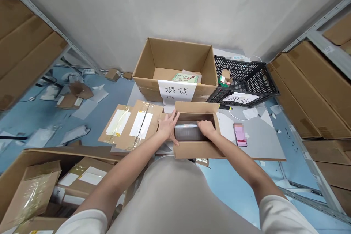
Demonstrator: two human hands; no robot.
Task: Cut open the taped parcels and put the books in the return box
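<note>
An opened cardboard box sits at the table's front edge with its long flaps folded outward. Inside it lies a package in clear, ribbed plastic wrapping. My left hand rests on the box's left end, thumb and fingers spread apart across its corners. Reaching into the right part of the box, my right hand has its fingers curled closed at the upper edge of the plastic wrapping. Its fingertips are partly hidden.
Left of the box lie two taped cartons with white labels. Behind stand a large open carton holding a green-and-white packet and a black plastic crate. A phone lies to the right. A big carton of parcels stands front left; shelves flank both sides.
</note>
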